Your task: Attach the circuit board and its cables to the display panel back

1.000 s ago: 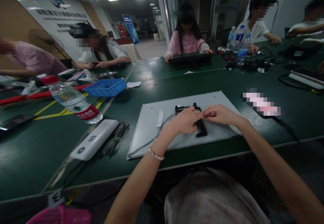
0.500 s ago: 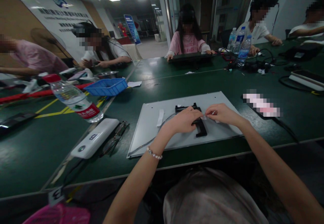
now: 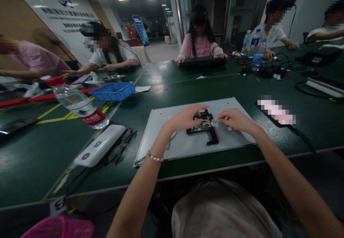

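A green circuit board [image 3: 205,124] sits in a black plastic frame [image 3: 213,136] on a pale grey panel [image 3: 172,150]. Over the board's left part is my left hand [image 3: 184,119], thumb and fingers spread apart, with nothing visibly gripped. My right hand [image 3: 234,119] is at the right of the frame, its thumb and forefinger pinched together. From that pinch a small whitish strip [image 3: 214,123] reaches towards the board; its far end is hard to make out. A thin grey cable [image 3: 172,140] lies partly hidden under my left wrist.
Left of the panel are glasses [image 3: 122,145], a white power bank [image 3: 100,146], a water bottle [image 3: 80,105] and a blue tray [image 3: 114,91]. A phone [image 3: 276,112] with a cable lies at right. Several people sit around the green table [image 3: 185,84].
My left hand has lifted and shifted left, its fingers opening, so the green board shows. My right hand stays almost in place. A person at the left has stretched out an arm.
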`<state>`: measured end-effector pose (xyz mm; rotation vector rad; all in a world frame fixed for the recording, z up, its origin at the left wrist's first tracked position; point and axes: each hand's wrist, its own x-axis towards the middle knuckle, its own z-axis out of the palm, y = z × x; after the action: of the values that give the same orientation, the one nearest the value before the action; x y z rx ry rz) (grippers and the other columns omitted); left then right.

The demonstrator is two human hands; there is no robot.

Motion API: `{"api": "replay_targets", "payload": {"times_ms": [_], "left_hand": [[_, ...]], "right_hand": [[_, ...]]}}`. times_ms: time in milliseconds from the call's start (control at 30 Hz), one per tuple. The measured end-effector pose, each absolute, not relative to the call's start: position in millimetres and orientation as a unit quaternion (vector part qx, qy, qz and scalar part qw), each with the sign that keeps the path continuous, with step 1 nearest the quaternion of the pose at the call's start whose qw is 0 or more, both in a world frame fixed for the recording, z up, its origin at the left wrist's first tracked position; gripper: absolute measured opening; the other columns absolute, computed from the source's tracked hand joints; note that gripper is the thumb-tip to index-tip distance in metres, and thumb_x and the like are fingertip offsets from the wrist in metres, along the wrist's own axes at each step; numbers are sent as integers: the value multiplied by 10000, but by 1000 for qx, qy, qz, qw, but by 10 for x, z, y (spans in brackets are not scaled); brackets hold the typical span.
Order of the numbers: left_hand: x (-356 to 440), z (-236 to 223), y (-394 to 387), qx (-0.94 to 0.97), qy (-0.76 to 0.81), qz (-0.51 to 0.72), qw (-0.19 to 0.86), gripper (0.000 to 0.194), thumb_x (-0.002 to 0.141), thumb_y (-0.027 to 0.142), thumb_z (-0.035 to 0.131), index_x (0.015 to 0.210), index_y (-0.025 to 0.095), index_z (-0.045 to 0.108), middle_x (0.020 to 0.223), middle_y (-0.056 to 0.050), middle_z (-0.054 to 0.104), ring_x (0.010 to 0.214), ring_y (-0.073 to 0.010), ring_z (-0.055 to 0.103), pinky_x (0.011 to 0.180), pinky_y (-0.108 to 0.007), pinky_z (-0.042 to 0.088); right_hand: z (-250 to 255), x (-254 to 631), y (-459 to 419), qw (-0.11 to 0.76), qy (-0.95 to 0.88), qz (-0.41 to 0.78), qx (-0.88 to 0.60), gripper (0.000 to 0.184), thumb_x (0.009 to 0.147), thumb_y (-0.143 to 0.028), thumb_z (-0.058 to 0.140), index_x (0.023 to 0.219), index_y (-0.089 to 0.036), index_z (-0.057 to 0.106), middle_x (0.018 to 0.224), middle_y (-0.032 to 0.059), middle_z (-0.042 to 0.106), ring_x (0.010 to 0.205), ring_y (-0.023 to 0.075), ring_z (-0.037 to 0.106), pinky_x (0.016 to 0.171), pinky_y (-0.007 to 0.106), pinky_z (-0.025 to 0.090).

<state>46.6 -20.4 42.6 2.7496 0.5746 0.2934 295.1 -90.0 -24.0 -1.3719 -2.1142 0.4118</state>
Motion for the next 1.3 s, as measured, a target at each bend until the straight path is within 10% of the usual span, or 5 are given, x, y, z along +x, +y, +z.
{"api": "replay_targets", "payload": {"times_ms": [367, 1300], "left_hand": [[329, 296, 474, 942, 328, 1, 63, 302, 787, 243, 552, 1039, 157, 696, 1013, -70, 701, 890, -192, 650, 785, -244, 476], [565, 188, 775, 849, 479, 99, 198, 231, 650, 148, 570, 809, 140, 738, 761, -43, 701, 752, -172, 631, 677, -228, 449]], "right_hand": [[-242, 2958, -897, 267, -794, 143, -528, 203, 846, -186, 524, 899, -200, 719, 925, 61, 704, 825, 180, 633, 759, 307, 480], [-245, 2957, -890, 255, -800, 125, -528, 209, 853, -174, 515, 912, -194, 714, 945, 65, 702, 845, 186, 634, 772, 312, 483]]}}
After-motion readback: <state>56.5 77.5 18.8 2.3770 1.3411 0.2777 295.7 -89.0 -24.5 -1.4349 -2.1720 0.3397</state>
